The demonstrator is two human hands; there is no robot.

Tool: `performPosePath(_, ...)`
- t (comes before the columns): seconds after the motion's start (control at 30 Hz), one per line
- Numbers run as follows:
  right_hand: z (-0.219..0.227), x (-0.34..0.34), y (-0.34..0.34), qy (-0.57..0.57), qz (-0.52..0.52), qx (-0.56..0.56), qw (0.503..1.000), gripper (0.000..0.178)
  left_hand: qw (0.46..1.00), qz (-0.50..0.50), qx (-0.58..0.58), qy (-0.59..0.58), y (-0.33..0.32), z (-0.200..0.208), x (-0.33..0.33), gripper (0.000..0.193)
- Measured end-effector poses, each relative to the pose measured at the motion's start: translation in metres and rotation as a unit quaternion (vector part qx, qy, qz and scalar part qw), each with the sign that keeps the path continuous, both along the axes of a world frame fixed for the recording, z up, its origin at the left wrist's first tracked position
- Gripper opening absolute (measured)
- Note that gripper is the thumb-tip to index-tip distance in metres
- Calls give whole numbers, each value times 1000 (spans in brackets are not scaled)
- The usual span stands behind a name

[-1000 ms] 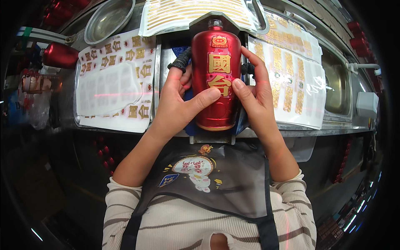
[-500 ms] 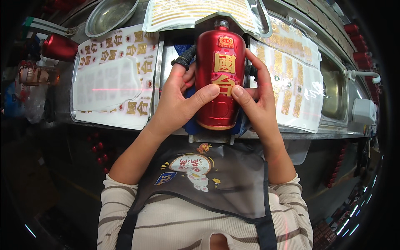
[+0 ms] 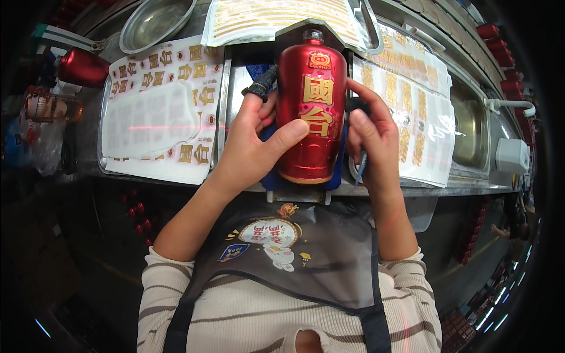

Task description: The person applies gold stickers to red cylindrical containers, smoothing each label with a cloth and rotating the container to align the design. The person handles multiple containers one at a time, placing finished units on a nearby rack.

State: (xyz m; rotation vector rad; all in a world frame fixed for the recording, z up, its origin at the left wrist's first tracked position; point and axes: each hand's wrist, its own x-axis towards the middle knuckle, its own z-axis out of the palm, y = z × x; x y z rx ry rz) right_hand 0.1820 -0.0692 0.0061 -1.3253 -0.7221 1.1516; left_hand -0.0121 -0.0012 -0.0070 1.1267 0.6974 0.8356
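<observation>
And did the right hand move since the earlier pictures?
Yes. The right hand has shifted rightward, its thumb off the red bottle's front and closer to the sheet of gold stickers on the counter.

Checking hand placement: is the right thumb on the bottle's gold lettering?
No, the right thumb is beside the red bottle, off its lettering.

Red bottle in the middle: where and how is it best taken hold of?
Probably grip the red bottle by its body, below the shoulders, from its left and right sides: the neck is narrow and points toward the picture's top, while gold lettering runs down the middle.
</observation>
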Motion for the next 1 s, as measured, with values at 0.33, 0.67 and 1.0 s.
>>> performPosePath(0.33,35,-19,-10,-318,11,198,927,37,994,10,63,83,-12,6,-2,62)
performPosePath(0.67,67,9,48,-458,126,293,829,29,996,36,56,63,-11,5,2,69)
performPosePath(1.0,50,7,59,-481,83,371,790,28,997,-1,45,61,-10,-2,-1,57)
